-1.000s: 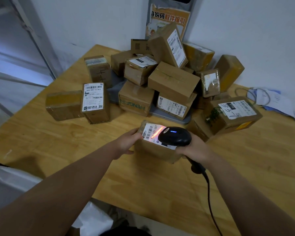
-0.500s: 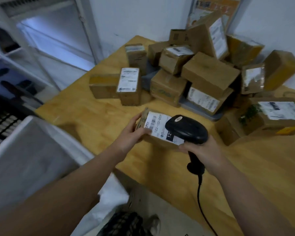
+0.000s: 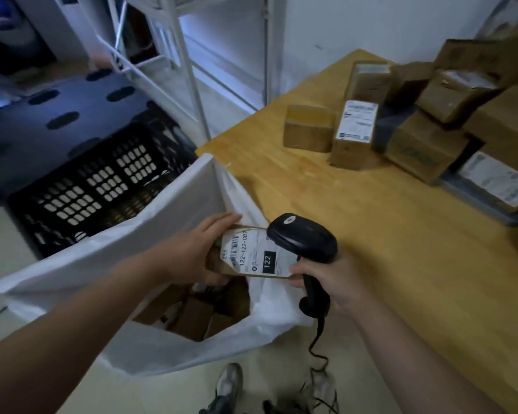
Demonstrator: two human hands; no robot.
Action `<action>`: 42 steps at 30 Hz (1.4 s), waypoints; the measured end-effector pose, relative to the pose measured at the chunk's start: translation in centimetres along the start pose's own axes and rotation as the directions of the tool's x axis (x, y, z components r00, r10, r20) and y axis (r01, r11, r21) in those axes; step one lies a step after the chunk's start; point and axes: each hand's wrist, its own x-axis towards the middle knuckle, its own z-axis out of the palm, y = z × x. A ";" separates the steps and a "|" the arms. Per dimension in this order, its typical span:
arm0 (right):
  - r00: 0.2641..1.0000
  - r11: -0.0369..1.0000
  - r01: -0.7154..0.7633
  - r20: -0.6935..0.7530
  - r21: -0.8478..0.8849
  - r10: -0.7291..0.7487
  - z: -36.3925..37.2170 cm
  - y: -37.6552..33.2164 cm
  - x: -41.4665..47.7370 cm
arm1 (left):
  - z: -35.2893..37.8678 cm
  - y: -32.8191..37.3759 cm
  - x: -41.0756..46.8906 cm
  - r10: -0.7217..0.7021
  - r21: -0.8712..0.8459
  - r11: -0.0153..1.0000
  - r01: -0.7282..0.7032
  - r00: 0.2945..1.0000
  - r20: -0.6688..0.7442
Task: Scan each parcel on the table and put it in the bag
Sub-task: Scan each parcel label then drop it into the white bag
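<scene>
wooden table point(image 3: 386, 249) at right, bearing a heap of cardboard parcels point(image 3: 449, 115) along its far side, several with white labels. white bag point(image 3: 126, 243) just beside the table's near-left corner, mouth wide open, brown cartons point(image 3: 198, 318) lying inside. black lattice crate point(image 3: 81, 186) on the floor behind the bag; white metal shelving frame point(image 3: 192, 70) beyond it. two shoes point(image 3: 229, 383) at the bottom edge. labelled parcel point(image 3: 251, 258) held over the bag's mouth, off the table, label up and printed 122-122-c07. black handheld barcode scanner point(image 3: 304, 239) just above the parcel's right end, head covering a corner of the label; cable point(image 3: 319, 328) hanging from the handle toward the floor. left hand point(image 3: 198, 255) clasping the parcel's left end, fingers laid along the far edge, thumb on the near side. right hand point(image 3: 332, 282) curled tight round the scanner's handle, one fingertip against the parcel's right edge.
</scene>
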 end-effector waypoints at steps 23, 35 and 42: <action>0.983 0.844 -0.081 0.098 -0.530 0.156 15.8 17.3 15.7 | 22.3 -24.1 3.3 -0.656 0.496 0.649 0.576 0.754 -0.017; 0.979 0.820 -0.123 0.065 -0.558 0.191 18.2 22.5 18.5 | 27.3 -25.6 8.1 -0.602 0.465 0.727 0.506 0.795 0.077; 0.992 0.813 -0.097 0.010 -0.574 0.125 16.7 19.8 16.3 | 24.2 -24.8 7.8 -0.579 0.358 0.775 0.520 0.812 0.075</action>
